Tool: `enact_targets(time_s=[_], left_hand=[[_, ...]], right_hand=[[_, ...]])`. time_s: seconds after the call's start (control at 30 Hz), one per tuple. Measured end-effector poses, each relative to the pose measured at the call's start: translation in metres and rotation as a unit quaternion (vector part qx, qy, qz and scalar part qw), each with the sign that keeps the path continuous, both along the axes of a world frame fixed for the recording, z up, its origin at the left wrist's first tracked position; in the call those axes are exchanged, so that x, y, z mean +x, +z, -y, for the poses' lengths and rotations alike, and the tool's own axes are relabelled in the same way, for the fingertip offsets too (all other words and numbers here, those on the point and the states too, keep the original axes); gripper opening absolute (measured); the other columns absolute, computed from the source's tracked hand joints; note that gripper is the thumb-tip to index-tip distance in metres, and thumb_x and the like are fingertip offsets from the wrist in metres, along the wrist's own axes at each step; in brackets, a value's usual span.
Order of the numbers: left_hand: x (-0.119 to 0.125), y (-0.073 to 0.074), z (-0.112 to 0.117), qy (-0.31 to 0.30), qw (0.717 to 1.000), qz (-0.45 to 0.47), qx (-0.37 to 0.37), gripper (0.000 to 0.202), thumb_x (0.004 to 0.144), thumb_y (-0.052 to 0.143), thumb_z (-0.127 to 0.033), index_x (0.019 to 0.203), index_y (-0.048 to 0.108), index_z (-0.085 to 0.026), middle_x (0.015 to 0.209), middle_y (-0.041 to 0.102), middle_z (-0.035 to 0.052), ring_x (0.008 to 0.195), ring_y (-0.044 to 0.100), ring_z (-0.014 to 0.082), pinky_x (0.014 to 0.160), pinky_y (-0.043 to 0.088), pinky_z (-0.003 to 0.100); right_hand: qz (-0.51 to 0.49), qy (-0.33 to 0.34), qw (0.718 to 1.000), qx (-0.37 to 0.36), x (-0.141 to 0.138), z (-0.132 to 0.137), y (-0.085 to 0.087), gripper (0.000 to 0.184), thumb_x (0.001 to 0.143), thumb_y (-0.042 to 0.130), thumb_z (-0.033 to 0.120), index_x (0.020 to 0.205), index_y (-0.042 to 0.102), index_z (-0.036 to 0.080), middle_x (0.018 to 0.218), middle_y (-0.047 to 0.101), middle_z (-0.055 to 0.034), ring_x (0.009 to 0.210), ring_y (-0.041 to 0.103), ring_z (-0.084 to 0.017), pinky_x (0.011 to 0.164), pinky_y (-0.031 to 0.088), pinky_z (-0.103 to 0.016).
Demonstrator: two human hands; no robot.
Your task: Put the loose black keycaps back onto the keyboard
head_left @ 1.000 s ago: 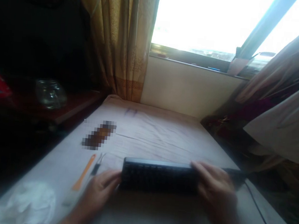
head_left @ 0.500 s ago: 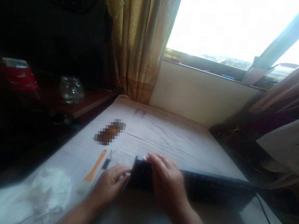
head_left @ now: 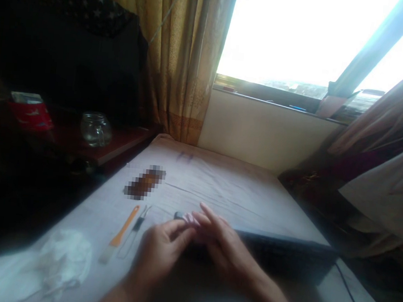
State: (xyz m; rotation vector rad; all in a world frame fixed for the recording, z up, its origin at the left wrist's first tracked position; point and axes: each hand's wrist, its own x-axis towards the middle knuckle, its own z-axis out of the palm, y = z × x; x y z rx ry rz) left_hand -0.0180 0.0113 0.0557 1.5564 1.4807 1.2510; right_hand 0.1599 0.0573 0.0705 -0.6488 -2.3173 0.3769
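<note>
A black keyboard (head_left: 284, 252) stands tilted on its long edge on the sheet-covered surface, its left end partly behind my hands. My left hand (head_left: 167, 244) is closed, thumb and fingers pinching a small pale pinkish wipe (head_left: 191, 219) over the keyboard's left end. On the other side of the wipe, my right hand (head_left: 223, 242) has its thumb side against it, one finger raised and the others bent around the cloth. Left of my hands lie an orange-handled brush (head_left: 124, 226) and a thin wire-like tool with a black grip (head_left: 138, 223).
Crumpled white tissue (head_left: 67, 257) lies at the near left. A blurred-out brown object (head_left: 144, 182) rests farther back. A glass jar (head_left: 96, 129) and a red container (head_left: 31, 112) stand on the dark side table. A black cable (head_left: 351, 291) trails off at right.
My left hand has moved right from the keyboard's end to the pale wipe. My right hand's fingers have lifted from the keyboard and come together with the left. The view has shifted slightly.
</note>
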Motion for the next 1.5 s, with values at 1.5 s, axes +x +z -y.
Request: enact_targets(time_s=[1.5], left_hand=[[-0.022,-0.063,0.017,0.102,0.979,-0.133,0.118,0.022,0.095,0.046,-0.026,0.097,0.068,-0.024,0.086,0.071,0.0039,0.079,0.069,0.0173,0.072,0.055,0.026]], right_hand=[[0.029,-0.207,0.961,0.179,0.0,0.009,-0.03,0.03,0.096,0.044,0.017,0.116,0.066,0.018,0.108,0.068,-0.0117,0.101,0.06,-0.027,0.086,0.049,-0.045]])
